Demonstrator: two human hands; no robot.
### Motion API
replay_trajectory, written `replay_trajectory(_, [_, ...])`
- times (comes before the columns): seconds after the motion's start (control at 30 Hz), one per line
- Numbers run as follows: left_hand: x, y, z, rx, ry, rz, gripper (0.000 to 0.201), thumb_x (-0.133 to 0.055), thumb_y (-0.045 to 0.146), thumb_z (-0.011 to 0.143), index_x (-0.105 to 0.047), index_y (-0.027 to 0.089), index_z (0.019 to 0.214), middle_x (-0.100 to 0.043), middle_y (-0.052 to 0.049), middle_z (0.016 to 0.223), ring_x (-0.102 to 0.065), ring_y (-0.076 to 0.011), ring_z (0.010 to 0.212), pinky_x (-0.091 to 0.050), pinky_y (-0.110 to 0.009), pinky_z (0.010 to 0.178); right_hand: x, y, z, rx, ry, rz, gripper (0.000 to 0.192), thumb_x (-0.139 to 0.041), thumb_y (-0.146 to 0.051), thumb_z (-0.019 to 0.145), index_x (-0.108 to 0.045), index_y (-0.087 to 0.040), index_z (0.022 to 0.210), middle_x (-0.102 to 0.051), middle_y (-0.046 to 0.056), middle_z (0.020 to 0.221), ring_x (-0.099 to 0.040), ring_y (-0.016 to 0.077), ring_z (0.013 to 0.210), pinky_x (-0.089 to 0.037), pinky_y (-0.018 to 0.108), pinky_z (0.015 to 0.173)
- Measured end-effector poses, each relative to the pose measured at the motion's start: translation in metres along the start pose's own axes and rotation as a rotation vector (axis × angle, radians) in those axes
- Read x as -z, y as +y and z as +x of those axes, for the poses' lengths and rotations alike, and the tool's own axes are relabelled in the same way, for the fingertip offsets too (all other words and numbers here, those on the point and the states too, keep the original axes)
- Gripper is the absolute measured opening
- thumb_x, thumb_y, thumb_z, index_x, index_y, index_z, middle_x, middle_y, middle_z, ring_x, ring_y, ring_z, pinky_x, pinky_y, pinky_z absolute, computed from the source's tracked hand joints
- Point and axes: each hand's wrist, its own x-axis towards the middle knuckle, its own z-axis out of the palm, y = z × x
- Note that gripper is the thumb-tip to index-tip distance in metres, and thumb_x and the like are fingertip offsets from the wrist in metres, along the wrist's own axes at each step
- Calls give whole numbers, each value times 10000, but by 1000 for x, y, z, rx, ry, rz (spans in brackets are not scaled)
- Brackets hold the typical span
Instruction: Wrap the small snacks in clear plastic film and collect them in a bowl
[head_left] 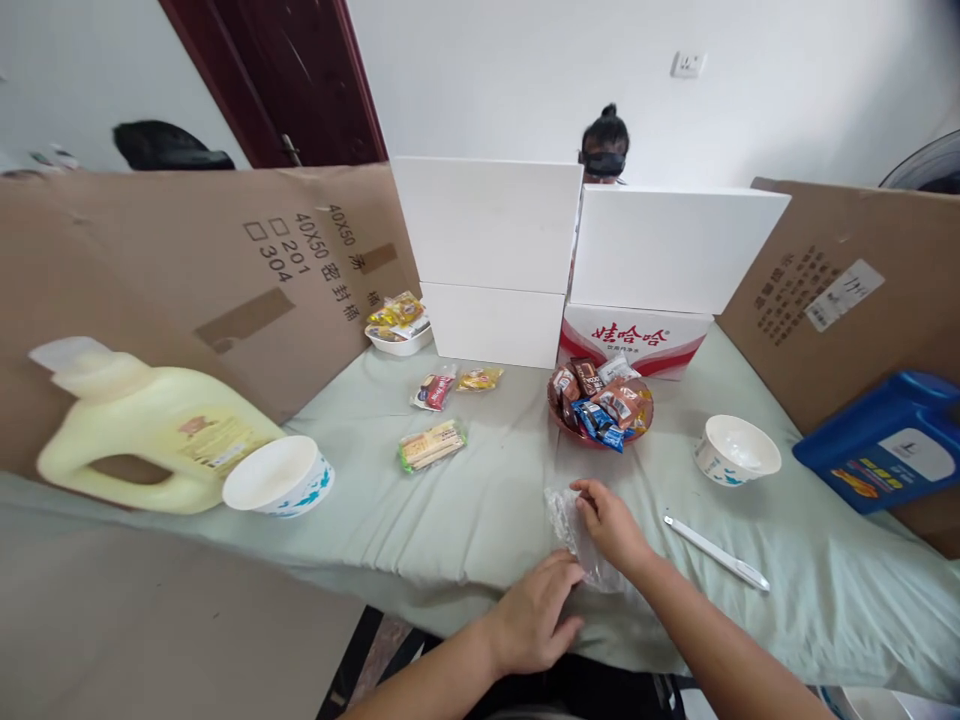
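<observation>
Head view catches both hands on a clear plastic bag (574,530) at the counter's (480,510) near edge, right hand (611,522) fingers pinching its top, left hand (534,615) pressing flat to steady it, candy bowl (600,405) just beyond.

From the head view I see my left hand (534,618) and right hand (611,523) both on a clear plastic bag (571,527) near the front edge of the surface (480,500), which is draped in a pale green cloth. The right hand's fingers pinch the bag's upper part; the left rests against its lower end. A white pen (716,552) lies just right of my right wrist. Beyond sit a red dish of wrapped snacks (600,403), a white paper bowl (736,450), another paper bowl (279,476) touching a yellow jug (142,430), and a blue jug (885,440).
</observation>
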Motion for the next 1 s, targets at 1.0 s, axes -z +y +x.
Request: replay_trajectory(1.0, [18,-24,38,134,155,394,71,-555,203,856,-621,176,856,-613,-93,1013,-551,-275,1077,-417,-483,975,-30,-4,8,72,102,-669,140,-445,-196,943,-568,-188,877,-605,51,835,-593,134,632,-357,240,532])
